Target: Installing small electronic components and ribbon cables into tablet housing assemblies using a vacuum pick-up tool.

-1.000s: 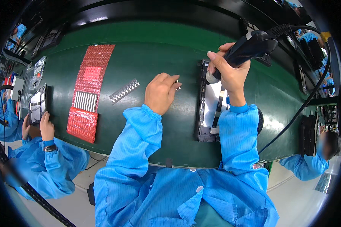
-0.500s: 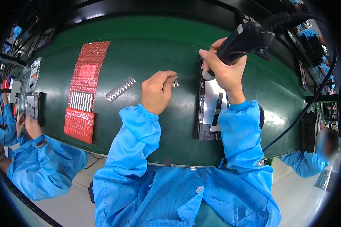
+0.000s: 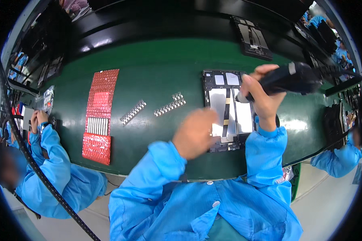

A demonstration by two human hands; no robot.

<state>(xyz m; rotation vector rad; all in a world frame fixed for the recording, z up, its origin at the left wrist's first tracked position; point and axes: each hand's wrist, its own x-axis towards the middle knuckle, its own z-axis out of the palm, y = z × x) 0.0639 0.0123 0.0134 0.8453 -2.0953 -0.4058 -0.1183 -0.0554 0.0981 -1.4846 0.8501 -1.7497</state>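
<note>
An opened tablet-like device (image 3: 218,101), with silver panels in a black frame and a dark ribbon cable down its middle, lies right of centre on the green table. My right hand (image 3: 264,96) is wrapped round a black corded handheld tool (image 3: 289,79), whose pale tip is over the device's right side. Smeared by motion, my left hand (image 3: 196,132) is at the device's left edge; its fingers and anything in them cannot be made out. Left of the device lie a clear strip of small metallic pieces (image 3: 169,107) and a second such strip (image 3: 133,112).
Red bubble wrap (image 3: 102,86) bearing silver strips (image 3: 97,126) lies on the left. Another opened device (image 3: 251,38) rests on the dark shelf at the back. A black cable (image 3: 40,172) crosses the left side. Co-workers in blue sleeves (image 3: 56,140) sit on both sides.
My left hand has moved right and nearer to me, to the device's edge. The small strip it held now lies by others on the table. The tool has shifted right; the view has tilted.
</note>
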